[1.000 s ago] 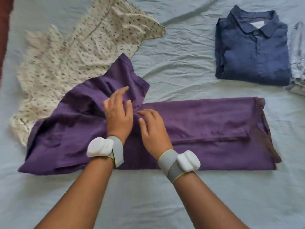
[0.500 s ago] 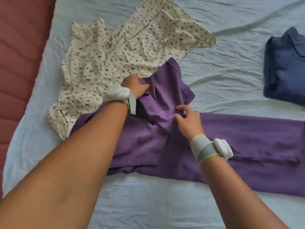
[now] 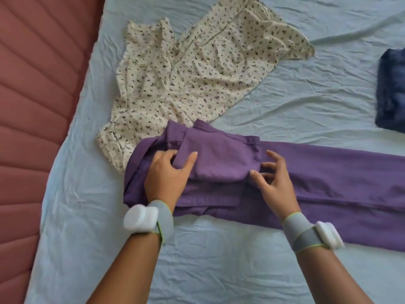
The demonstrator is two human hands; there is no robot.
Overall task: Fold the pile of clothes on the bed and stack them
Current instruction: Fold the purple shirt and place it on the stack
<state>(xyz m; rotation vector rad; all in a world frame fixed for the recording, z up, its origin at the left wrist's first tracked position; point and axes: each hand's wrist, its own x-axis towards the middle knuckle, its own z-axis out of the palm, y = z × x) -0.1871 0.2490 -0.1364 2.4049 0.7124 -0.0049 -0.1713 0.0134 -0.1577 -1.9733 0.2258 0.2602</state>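
Observation:
A purple garment (image 3: 317, 172) lies across the light blue bed sheet (image 3: 219, 260), stretched out to the right. Its left part, a sleeve, is folded over onto the body. My left hand (image 3: 166, 174) grips the folded edge of that flap between thumb and fingers. My right hand (image 3: 274, 178) rests on the purple cloth at the flap's right corner with fingers spread and loosely bent. A cream garment with a small dark print (image 3: 192, 69) lies crumpled behind the purple one, partly under it. A folded navy shirt (image 3: 392, 91) sits at the right edge.
The bed's left edge meets a padded reddish-brown surface (image 3: 32, 106). Both wrists carry grey straps with white sensor units. Wrinkled bare sheet spreads in front of the purple garment and between the cream garment and the navy shirt.
My left hand has pulled the purple sleeve from the far left over onto the garment's body. My right hand stayed at the fold. The view has shifted left.

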